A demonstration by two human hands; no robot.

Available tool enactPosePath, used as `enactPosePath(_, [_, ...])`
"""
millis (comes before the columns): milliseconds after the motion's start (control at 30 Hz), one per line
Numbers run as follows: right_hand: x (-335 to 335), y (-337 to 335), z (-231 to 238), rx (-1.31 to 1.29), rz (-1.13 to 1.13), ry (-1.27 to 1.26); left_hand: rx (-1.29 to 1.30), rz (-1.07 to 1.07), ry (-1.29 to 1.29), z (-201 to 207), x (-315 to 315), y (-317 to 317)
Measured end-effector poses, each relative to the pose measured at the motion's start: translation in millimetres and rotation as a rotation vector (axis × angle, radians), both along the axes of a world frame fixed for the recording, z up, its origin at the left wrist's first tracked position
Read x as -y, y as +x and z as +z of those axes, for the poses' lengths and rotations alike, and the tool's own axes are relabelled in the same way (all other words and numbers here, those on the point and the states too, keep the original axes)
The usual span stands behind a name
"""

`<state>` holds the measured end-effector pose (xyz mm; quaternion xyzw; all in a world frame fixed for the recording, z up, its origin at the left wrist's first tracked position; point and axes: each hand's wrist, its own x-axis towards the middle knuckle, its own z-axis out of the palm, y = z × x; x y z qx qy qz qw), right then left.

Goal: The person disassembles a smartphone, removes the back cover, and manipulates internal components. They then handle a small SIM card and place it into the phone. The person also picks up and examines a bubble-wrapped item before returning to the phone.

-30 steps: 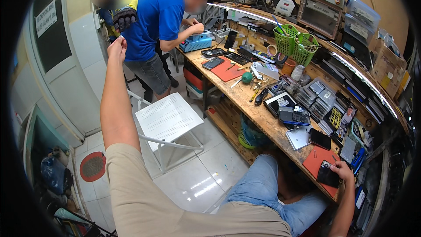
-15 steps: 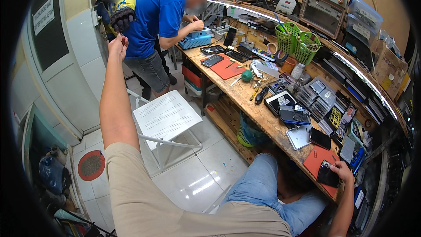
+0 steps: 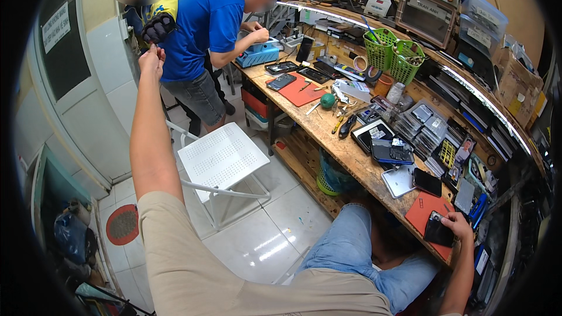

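My left arm stretches far out to the upper left, and the fingers of my left hand (image 3: 151,62) are pinched together just below a co-worker's dark gloved hand (image 3: 158,27). Anything between my fingers is too small to make out. At the lower right, my right hand (image 3: 458,226) grips the edge of a black phone (image 3: 438,231). That phone rests on an orange-red mat (image 3: 419,213) at the bench's near edge. Close by lie another dark phone (image 3: 427,182) and a silver tablet-like device (image 3: 399,181).
A person in a blue shirt (image 3: 202,29) leans over a blue machine (image 3: 259,54). A white perforated chair (image 3: 223,155) stands left of the wooden bench (image 3: 328,140). Green baskets (image 3: 407,61), clear parts boxes (image 3: 421,122) and several phones and tools crowd the bench.
My left hand and the gloved hand have shifted slightly left in the picture, along with the surroundings. My right hand still holds the phone in the same place on the mat.
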<state>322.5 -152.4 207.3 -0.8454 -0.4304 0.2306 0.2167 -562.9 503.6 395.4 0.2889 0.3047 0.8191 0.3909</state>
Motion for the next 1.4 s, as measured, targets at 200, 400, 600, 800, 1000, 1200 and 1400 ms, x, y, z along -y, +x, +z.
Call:
enactPosePath(200, [-0.1, -5.2, 3.7, -0.096, -0.013, 0.039, -0.048, 0.02, 0.013, 10.5, -5.9, -17.6])
enactPosePath(400, [-1.0, -7.1, 0.3, -0.067, 0.137, 0.163, -0.148, -0.134, 0.112, 12.2, -0.5, -2.7])
enactPosePath(600, [-6.2, -0.2, -7.2, -0.026, 0.296, 0.209, -0.637, -0.525, 0.234, -61.5, 101.2, 213.4])
enactPosePath(800, [-6.2, -11.1, -1.6, 0.158, 0.119, 0.144, -0.952, -1.057, 0.247, -141.8, 276.6, 465.0])
enactPosePath(1000, [-0.4, -29.0, -8.1, 0.293, 0.062, 0.389, -0.947, -1.488, 0.207, -187.8, 374.2, 619.2])
enactPosePath(1200, [4.8, -20.9, -1.0, 0.682, -0.118, 0.448, -1.123, -1.5, 0.206, -208.5, 390.4, 660.9])
enactPosePath(1400, [-48.8, -63.3, 5.6, 0.476, -0.061, 0.553, -0.975, -1.464, 0.141, -209.6, 400.8, 645.8])
